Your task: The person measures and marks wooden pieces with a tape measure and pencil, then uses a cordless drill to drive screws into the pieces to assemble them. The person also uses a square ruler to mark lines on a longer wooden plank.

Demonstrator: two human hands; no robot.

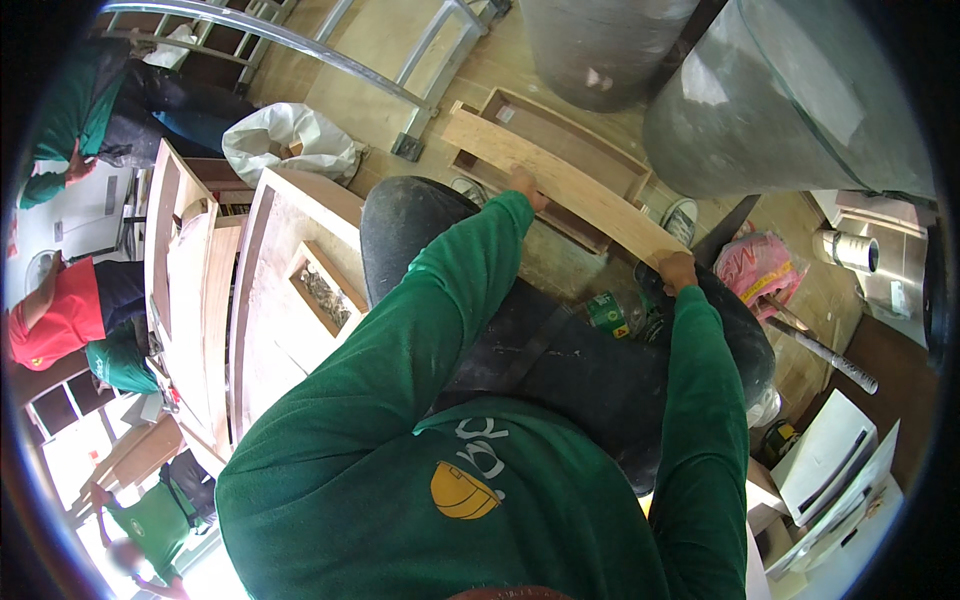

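A long, light wooden board (572,165) slants across the space in front of my knees. My left hand (526,188) is closed on its near edge, left of the middle. At the board's right end my right hand (678,271) grips the corner, with its fingers partly hidden. Beyond and partly beneath the board is a shallow open wooden box (575,128), shaped like a drawer; whether the two are joined, I cannot tell. A green box-shaped package (606,315) and a clear plastic bottle (635,312) lie between my legs.
Large wrapped grey cylinders (790,110) stand at the far right, a metal ladder (420,90) at the far left. A white sack (290,145) and wooden cabinet frames (290,260) flank my left. A pink bag (757,268) and a hammer (822,355) lie right. Several people are at left.
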